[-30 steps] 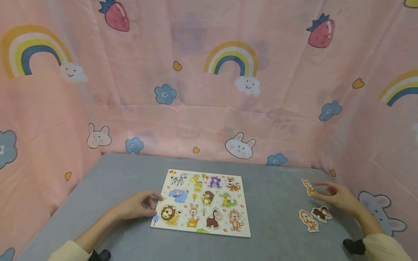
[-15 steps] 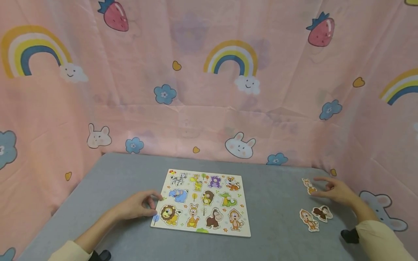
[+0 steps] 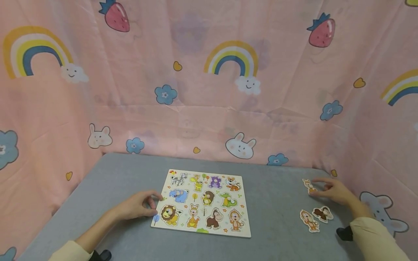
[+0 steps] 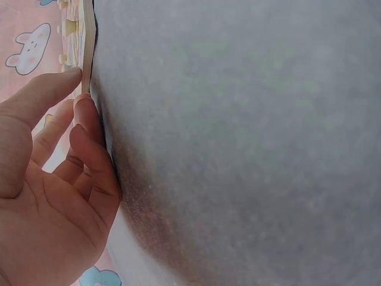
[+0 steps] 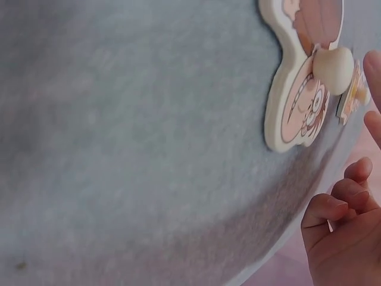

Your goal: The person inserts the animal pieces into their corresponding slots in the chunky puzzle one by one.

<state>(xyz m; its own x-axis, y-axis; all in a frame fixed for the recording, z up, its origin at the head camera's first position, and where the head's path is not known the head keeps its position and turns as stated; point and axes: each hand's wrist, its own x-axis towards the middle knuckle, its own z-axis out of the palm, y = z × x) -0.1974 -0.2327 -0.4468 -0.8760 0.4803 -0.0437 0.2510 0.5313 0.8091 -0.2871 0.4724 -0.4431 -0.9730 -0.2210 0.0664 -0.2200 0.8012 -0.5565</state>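
Observation:
An animal puzzle board (image 3: 204, 185) lies on the table, with animal figures showing on its face. My left hand (image 3: 138, 206) holds the board's left edge. In the left wrist view its thumb (image 4: 65, 83) lies over the board's side (image 4: 88, 44), with a fingertip against the edge. At the far right, my right hand (image 3: 336, 190) is over a kangaroo puzzle piece (image 3: 308, 185), thumb and index finger spread either side of it. In the right wrist view, this piece's knob (image 5: 362, 94) shows between those fingertips, with gaps visible around it.
Nearer the front on the right lie a monkey piece (image 3: 309, 221) and a brown ape piece (image 3: 322, 214), side by side. A round knob (image 5: 333, 70) stands up from the ape piece. Pink patterned cloth (image 3: 189, 123) hangs behind the grey table (image 3: 274, 203).
My right hand has shifted slightly at the kangaroo piece, and its forearm has swung a little left. My left hand and the board stay in place.

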